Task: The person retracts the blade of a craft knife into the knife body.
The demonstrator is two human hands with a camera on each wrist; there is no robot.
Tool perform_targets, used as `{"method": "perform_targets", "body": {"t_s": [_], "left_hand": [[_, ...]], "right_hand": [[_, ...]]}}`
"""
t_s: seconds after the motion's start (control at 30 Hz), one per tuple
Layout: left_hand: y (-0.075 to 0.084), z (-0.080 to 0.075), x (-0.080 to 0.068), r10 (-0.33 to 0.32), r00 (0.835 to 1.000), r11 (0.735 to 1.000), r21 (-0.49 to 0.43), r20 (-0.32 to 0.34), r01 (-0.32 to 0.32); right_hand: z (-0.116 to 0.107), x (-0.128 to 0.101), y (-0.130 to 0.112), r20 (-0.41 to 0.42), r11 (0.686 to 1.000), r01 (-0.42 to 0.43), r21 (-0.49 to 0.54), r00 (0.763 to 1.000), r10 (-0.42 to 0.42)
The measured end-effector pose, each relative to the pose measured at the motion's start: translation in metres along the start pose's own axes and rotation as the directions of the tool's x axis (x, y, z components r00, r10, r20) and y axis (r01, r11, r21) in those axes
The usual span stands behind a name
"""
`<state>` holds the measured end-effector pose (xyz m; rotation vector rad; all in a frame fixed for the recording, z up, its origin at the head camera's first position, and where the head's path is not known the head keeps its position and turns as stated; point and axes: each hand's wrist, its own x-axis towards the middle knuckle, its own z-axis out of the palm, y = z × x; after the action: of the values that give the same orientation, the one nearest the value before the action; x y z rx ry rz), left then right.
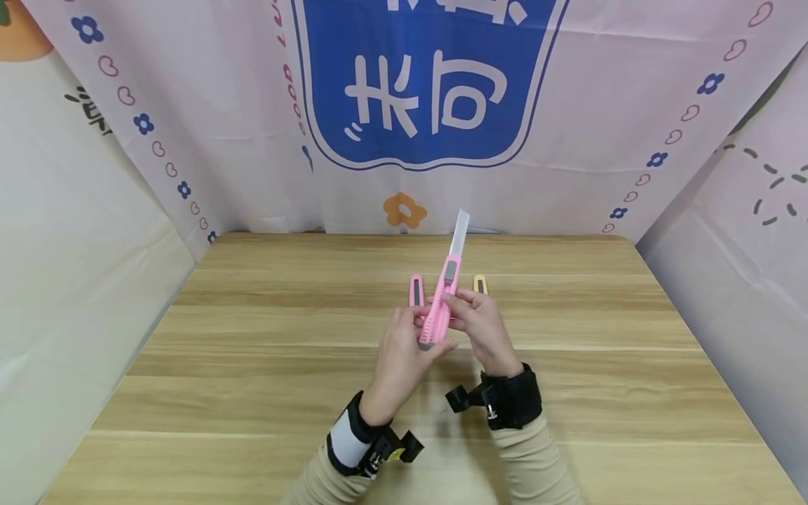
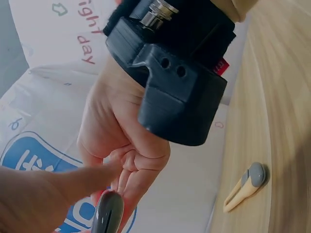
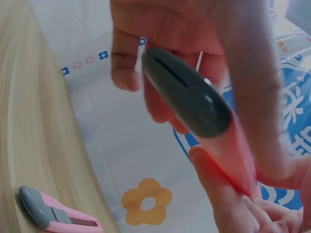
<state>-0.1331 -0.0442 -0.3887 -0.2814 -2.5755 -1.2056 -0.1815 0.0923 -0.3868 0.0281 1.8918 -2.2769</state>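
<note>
Head view: right hand (image 1: 489,330) pinches the knife (image 1: 437,320), blade (image 1: 459,235) out, apparently being adjusted; left hand (image 1: 400,347), grip unclear; next likely needs steadying.

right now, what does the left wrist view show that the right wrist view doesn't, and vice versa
Left wrist only: the yellow utility knife lying on the wood-grain table; a black wrist mount.
Right wrist only: the grey-ended pink utility knife lying on that table; an orange printed flower.
Both: the held pink utility knife, left hand, right hand, table.
</note>
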Motion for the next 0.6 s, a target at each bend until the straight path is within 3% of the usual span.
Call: {"method": "perform_targets", "body": {"t_s": [0.1, 0.17, 0.23, 0.37, 0.47, 0.6], "left_hand": [[-0.002, -0.002, 0.003, -0.041, 0.992, 0.987, -0.148, 0.119, 0.059], [-0.005, -0.003, 0.006, -0.076, 0.969, 0.958, -0.254, 0.235, 0.137], [-0.008, -0.005, 0.009, -0.083, 0.929, 0.917, -0.337, 0.360, 0.213], [-0.013, -0.010, 0.013, -0.066, 0.829, 0.840, -0.418, 0.555, 0.347], [-0.016, -0.012, 0.015, -0.050, 0.789, 0.814, -0.433, 0.612, 0.388], [-0.016, -0.014, 0.016, -0.087, 0.767, 0.781, -0.435, 0.635, 0.448]], "right_hand": [[-0.004, 0.000, -0.002, 0.010, 1.000, 0.007, -0.005, 1.000, -0.007], [-0.009, 0.000, -0.003, 0.018, 1.000, 0.009, -0.018, 1.000, -0.009], [-0.012, -0.001, -0.005, 0.022, 0.999, 0.013, -0.032, 1.000, -0.013], [-0.018, -0.003, -0.008, 0.036, 0.998, 0.021, -0.067, 0.999, -0.018], [-0.020, -0.004, -0.009, 0.051, 0.996, 0.025, -0.082, 0.999, -0.021], [-0.020, -0.005, -0.010, 0.064, 0.994, 0.023, -0.107, 0.998, -0.016]]}}
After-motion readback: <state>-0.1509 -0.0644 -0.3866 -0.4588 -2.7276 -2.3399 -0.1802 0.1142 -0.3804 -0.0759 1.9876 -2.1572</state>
